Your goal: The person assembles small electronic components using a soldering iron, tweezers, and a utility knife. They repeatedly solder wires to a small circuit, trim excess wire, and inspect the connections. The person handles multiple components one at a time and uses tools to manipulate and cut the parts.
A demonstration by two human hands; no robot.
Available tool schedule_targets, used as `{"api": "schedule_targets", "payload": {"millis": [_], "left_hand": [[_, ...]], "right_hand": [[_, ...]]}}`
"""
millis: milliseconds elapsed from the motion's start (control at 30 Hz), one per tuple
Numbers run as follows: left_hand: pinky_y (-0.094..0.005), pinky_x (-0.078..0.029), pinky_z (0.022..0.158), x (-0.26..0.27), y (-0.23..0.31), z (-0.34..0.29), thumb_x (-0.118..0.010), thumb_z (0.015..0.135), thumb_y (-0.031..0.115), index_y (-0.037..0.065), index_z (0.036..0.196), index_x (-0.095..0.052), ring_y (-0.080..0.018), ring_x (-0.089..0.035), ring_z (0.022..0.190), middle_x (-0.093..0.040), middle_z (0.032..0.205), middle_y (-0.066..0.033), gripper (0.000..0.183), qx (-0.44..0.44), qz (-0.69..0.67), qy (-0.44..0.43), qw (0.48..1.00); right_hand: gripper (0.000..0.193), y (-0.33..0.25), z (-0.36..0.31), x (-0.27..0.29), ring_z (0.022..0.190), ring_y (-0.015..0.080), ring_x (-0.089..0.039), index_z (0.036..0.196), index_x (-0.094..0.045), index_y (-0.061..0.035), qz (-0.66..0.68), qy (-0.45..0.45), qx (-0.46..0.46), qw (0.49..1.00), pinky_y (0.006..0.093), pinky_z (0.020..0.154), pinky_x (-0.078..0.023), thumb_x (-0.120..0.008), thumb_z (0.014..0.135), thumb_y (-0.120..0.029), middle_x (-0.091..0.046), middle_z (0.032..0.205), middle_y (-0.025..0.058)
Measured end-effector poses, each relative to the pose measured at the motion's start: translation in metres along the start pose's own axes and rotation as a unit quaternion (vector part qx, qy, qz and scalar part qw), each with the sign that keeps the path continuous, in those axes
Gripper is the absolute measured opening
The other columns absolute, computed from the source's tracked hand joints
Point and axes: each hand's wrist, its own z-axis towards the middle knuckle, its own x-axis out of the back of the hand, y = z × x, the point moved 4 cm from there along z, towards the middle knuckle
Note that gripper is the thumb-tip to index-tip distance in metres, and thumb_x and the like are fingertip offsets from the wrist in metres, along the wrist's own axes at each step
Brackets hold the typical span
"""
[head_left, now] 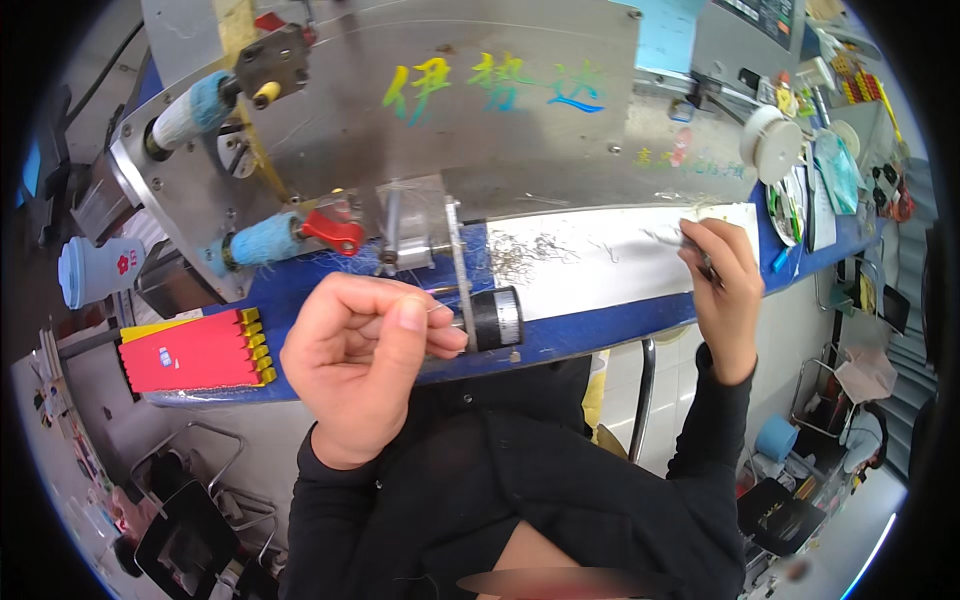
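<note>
My left hand (365, 355) is closed in a pinch, thumb against fingers, on what looks like a fine wire, barely visible. It is close beside a black adjusting dial (497, 320) with a graduated ring, mounted on an upright metal plate (462, 262). To the right, my right hand (728, 285) is closed around a slim tweezers-like metal tool (708, 268), blurred by motion, its tip toward the left. That hand is over the right end of a white sheet (610, 280). Many short, hair-thin wire clippings (525, 255) lie on the sheet's left part.
A steel machine panel (480, 150) rises behind the bench. Blue-wrapped rollers (265, 240) and a red clamp lever (335, 235) project at left. Red and yellow comb-edged boards (190, 352) and a lidded cup (95, 272) are farther left. White spools (772, 145) and hand tools are at right.
</note>
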Motion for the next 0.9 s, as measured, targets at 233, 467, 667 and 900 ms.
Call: {"api": "schedule_targets", "payload": {"millis": [233,467,667,900], "left_hand": [[-0.0326,-0.062,0.069,-0.008,0.002,-0.001,-0.056,0.100,0.000,-0.003,0.095,-0.051,-0.0210,-0.072,0.076,-0.068,0.092,-0.0190,0.007,-0.019,-0.008,-0.005,1.000],[-0.0335,-0.063,0.069,-0.013,0.007,-0.004,-0.055,0.100,-0.001,-0.004,0.095,-0.051,-0.0226,-0.072,0.077,-0.068,0.092,-0.0196,0.006,-0.021,-0.016,0.008,1.000],[-0.0328,-0.063,0.071,-0.010,0.011,-0.006,-0.056,0.099,-0.001,-0.005,0.097,-0.054,-0.0222,-0.073,0.079,-0.069,0.093,-0.0189,0.005,-0.017,-0.034,0.005,0.999],[-0.0307,-0.063,0.069,-0.005,0.009,-0.006,-0.059,0.098,-0.001,-0.005,0.094,-0.056,-0.0182,-0.072,0.077,-0.071,0.090,-0.0174,0.006,0.013,-0.041,0.014,0.999]], "right_hand": [[0.044,0.000,-0.006,-0.011,0.093,0.0294,-0.063,0.119,-0.069,-0.0043,-0.068,0.053,-0.029,0.996,0.0348,0.079,-0.054,-0.072,0.076,0.005,-0.064,0.106,0.0136],[0.044,-0.110,0.010,-0.023,0.075,0.0249,-0.059,0.109,-0.071,0.0055,0.122,0.020,0.269,0.955,0.0335,0.061,-0.050,-0.082,0.067,-0.001,-0.062,0.095,0.0118],[0.036,-0.143,0.025,-0.052,0.071,0.0232,-0.061,0.098,-0.072,0.0076,0.050,0.170,0.371,0.911,0.0289,0.052,-0.047,-0.074,0.064,-0.005,-0.062,0.087,0.0120],[0.035,-0.152,0.028,-0.066,0.069,0.0187,-0.059,0.093,-0.073,0.0062,-0.003,0.192,0.412,0.891,0.0242,0.047,-0.033,-0.072,0.061,-0.005,-0.062,0.082,0.0093]]}}
